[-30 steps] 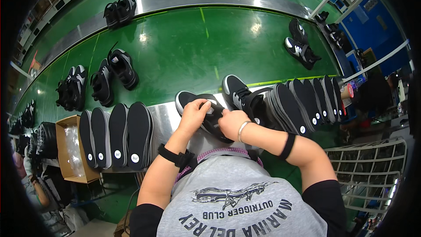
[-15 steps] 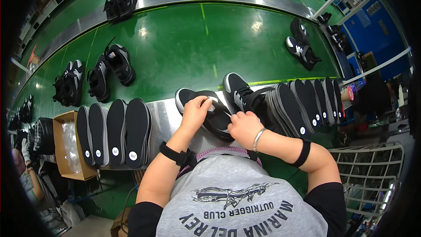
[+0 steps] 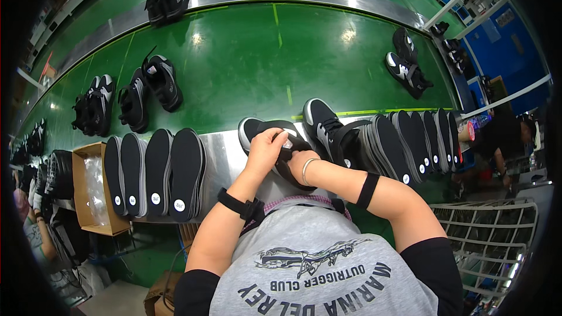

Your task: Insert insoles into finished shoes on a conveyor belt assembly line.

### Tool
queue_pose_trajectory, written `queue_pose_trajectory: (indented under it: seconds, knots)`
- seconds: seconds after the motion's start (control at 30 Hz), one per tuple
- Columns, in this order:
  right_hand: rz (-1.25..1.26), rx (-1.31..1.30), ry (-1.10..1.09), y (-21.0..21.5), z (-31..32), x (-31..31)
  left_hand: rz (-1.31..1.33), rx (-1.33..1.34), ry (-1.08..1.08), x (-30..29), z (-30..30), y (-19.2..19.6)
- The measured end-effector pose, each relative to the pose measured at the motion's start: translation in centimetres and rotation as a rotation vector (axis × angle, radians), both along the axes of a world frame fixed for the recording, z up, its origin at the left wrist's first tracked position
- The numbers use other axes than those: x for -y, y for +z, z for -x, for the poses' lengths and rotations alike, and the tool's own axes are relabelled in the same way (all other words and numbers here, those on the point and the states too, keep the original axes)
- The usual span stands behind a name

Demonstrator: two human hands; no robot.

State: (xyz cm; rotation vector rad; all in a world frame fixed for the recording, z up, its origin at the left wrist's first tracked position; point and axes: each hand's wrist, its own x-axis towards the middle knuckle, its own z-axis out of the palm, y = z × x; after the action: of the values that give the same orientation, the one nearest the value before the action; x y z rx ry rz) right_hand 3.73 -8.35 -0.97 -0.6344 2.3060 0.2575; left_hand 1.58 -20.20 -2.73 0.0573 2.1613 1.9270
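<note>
A black sneaker (image 3: pixel 249 131) with a pale grey toe lies in front of me on the metal ledge, toe pointing away. My left hand (image 3: pixel 266 149) is closed in a pinch on the sneaker's upper near the tongue, where a small white label shows. The fingers of my right hand (image 3: pixel 303 165) reach into the shoe opening and are hidden there. Just to the right lies a second sneaker (image 3: pixel 328 129) of the same kind, apart from my hands.
Stacks of black insoles (image 3: pixel 187 172) lean along the ledge at left, and more insole stacks (image 3: pixel 383 146) at right. A cardboard box (image 3: pixel 96 199) holds clear plastic. Other sneakers (image 3: pixel 161 82) lie on the green work surface (image 3: pixel 234 64). A wire rack (image 3: pixel 486 240) is at lower right.
My right hand has moved left from the sneaker's right rim, and its fingers have gone down into the opening. My left hand keeps its pinch on the upper.
</note>
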Motion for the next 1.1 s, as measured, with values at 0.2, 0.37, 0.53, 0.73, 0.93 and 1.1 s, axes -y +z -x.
queue_pose_trajectory:
  seconds: [0.2,0.37,0.53,0.73,0.93,1.1]
  knots:
    - [-0.084,-0.004,-0.044,1.9,0.4,1.1,0.08,-0.056,0.017,-0.1,-0.3,0.1]
    - [-0.161,0.094,0.13,3.6,0.1,-0.3,0.086,-0.071,0.021,-0.2,-0.4,0.0]
    - [-0.016,0.201,0.122,4.2,-1.7,-2.4,0.122,-0.119,0.037,-0.2,-0.3,-0.1]
    - [-0.11,0.339,0.135,3.3,-1.0,-2.6,0.07,-0.107,0.037,-0.1,-0.3,-0.3]
    - [-0.053,0.315,0.113,3.1,-1.1,-3.5,-0.169,0.086,-0.055,0.2,-0.3,-0.5]
    - [1.2,0.471,-1.246,-0.1,-0.9,-4.5,-0.137,0.142,-0.144,0.5,-0.7,0.6]
